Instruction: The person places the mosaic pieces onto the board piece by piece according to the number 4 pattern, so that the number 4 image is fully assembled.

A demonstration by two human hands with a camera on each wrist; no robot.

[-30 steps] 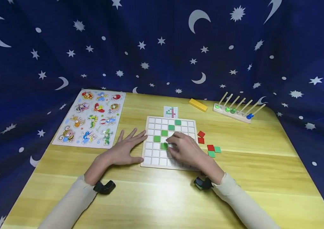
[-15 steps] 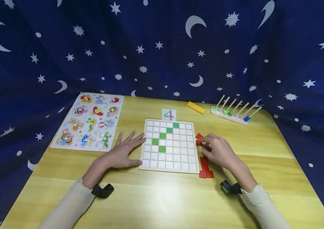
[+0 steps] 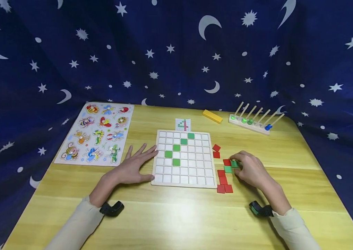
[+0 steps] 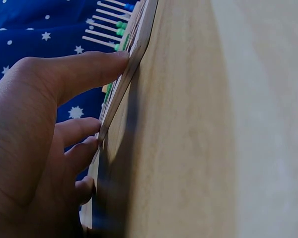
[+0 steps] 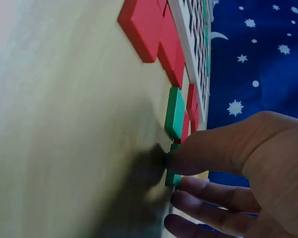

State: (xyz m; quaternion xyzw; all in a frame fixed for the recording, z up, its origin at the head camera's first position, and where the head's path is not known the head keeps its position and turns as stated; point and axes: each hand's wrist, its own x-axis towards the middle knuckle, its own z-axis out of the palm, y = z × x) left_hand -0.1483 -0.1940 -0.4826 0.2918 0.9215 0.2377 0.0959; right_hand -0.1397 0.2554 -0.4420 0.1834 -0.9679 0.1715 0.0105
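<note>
A white grid board (image 3: 184,159) with a wooden frame lies mid-table, several green squares set in its cells. My left hand (image 3: 132,168) rests against the board's left side, fingers spread, thumb near the front corner. In the left wrist view, the thumb (image 4: 97,69) and fingertips touch the board's edge. To the right of the board, my right hand (image 3: 251,170) pinches a green square tile (image 3: 234,164) between thumb and fingers. The right wrist view shows the thumb (image 5: 208,151) over this tile, partly hiding it. Beside it lie another green tile (image 3: 227,169) and a red tile (image 3: 226,162).
Several red tiles (image 3: 223,180) lie along the board's right side. Behind the board is a small pattern card (image 3: 183,124). An insect puzzle board (image 3: 95,133) lies at left. A yellow block (image 3: 212,116) and a peg stand with beads (image 3: 249,125) are at the back right.
My right hand has left the board and moved right, past the red tiles, to the green tile. The left hand keeps its place at the board's edge.
</note>
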